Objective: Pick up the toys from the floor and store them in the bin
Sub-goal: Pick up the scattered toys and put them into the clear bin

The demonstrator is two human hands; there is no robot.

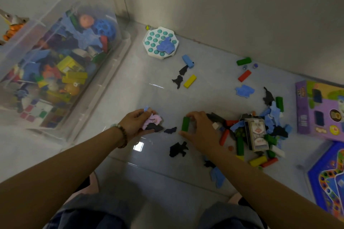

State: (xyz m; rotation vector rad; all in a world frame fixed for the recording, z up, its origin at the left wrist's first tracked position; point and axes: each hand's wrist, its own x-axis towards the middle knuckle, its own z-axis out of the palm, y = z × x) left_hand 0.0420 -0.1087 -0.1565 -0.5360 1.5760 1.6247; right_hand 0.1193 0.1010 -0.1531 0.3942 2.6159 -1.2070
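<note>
Head view: clear bin [119, 55] fills upper left of frame, packed w/ toys; its long rim runs diag. toward lower left. Wall [242, 15] meets floor [141, 98] on a line from top centre to right edge. Open tile lies btwn bin and toy pile [240, 143] at centre right.

L hand [136, 123] is clenched round 2 things: pink foam piece [152, 121] and black foam piece [155, 128] under it. R hand [201, 130] pinches green block [185, 124] end to end; can't tell if it touches floor.

Loose near wall are 4 blocks: blue block [188, 61], yellow block [189, 81], red block [244, 75], far green block [243, 61]. 1 pop-it board [154, 42] has 1 blue foam piece [166, 45] on it. 2 black scraps [177, 81] by yellow block, 2 more near the hands. Right edge: 1 purple game box [320, 109], 1 blue game board [329, 178]. 1 card deck [256, 135] in the pile.
</note>
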